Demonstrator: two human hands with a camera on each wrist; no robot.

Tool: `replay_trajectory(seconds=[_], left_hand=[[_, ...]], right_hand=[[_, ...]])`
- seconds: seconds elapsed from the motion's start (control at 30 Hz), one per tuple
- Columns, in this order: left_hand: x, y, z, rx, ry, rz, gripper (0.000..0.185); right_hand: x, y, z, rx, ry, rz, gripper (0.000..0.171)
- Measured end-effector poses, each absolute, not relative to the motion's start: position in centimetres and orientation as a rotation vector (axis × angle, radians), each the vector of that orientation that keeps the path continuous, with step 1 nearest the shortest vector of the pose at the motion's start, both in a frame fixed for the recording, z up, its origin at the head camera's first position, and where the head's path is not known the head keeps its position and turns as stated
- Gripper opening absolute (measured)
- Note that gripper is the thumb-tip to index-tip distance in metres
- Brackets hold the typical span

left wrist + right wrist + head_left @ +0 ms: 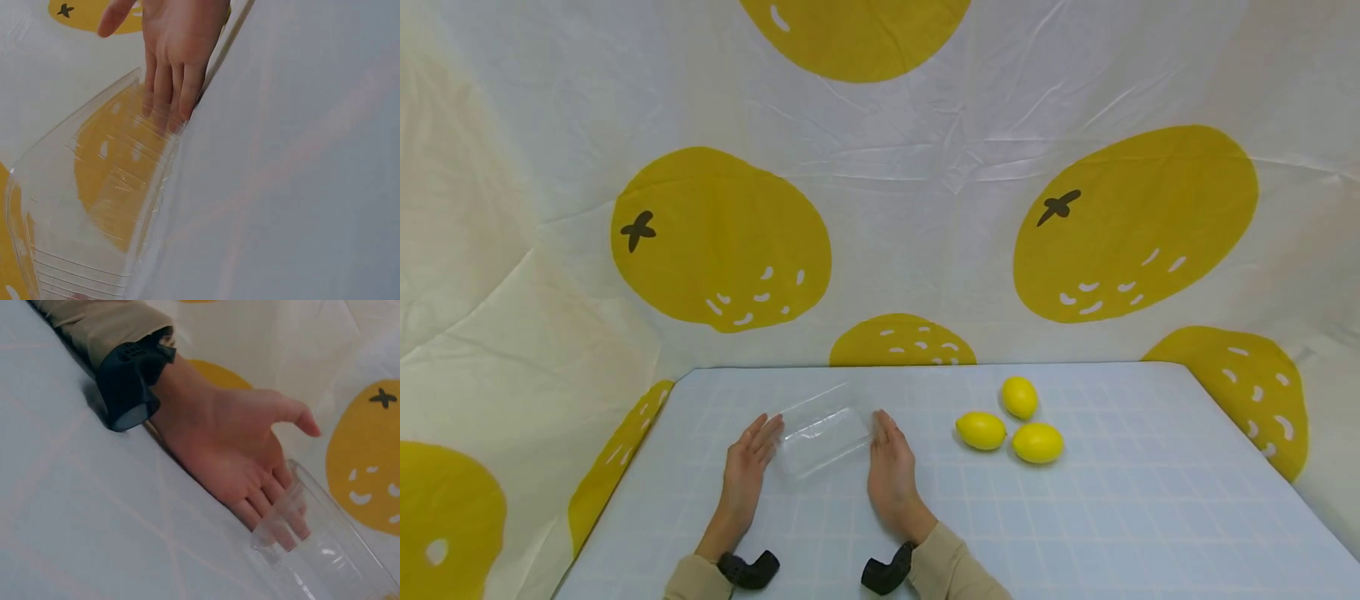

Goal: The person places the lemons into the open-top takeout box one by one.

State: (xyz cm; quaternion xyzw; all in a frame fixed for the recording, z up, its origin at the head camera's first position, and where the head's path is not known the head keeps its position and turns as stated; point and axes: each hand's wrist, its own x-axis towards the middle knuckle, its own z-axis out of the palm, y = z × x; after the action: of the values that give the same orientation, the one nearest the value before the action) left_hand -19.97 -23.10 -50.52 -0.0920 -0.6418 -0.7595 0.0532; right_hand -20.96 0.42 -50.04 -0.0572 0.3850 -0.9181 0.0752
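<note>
Head view: a clear plastic container (823,433) is on the table (1150,517) between a person's two hands, set at a slant with its long edges rising toward the right. The left hand (747,467) is at its left end and the right hand (893,479) at its right end. Each grip is spread rather than clamped, the fingers straight and laid along the end of the container. In the left wrist view the fingertips show through the clear plastic, and the thumb stands away from the fingers. The right wrist view shows much the same on that side, with the thumb held out clear of the rim. Whether the container stands upright or upside down, I cannot tell.

To the right of the right hand, well apart from the container, three lemons lie close together: a left lemon (981,431), a back lemon (1019,397) and a front lemon (1037,442). Beige sleeves (958,567) cover the forearms, and a black device (748,571) sits at each wrist. Behind the table hangs a white curtain (917,242) printed with yellow fruit.
</note>
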Motion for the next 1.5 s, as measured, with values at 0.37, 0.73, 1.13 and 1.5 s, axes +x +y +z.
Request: replay_trajectory(seconds=[0.37, 0.73, 1.13, 1.5], left_hand=[[-19.2, -20.5, -50.3, -0.28, -1.991, -2.341, 0.063], [-18.6, -16.2, -50.9, -0.054, -2.266, -2.161, 0.058], [-17.1, -13.1, -50.7, -0.125, -2.284, -2.094, 0.054], [-16.9, -11.9, -51.6, -0.202, -2.266, -2.215, 0.057]], right_hand=[[-21.6, 1.4, -49.9, -0.065, 1.236, -2.799, 0.068], [-22.5, 2.7, -49.6, 0.074, 1.547, -2.647, 0.082], [-24.2, 4.8, -49.5, 0.062, 1.674, -2.513, 0.075], [-25.0, 7.6, -48.6, 0.056, 1.722, -2.366, 0.07]])
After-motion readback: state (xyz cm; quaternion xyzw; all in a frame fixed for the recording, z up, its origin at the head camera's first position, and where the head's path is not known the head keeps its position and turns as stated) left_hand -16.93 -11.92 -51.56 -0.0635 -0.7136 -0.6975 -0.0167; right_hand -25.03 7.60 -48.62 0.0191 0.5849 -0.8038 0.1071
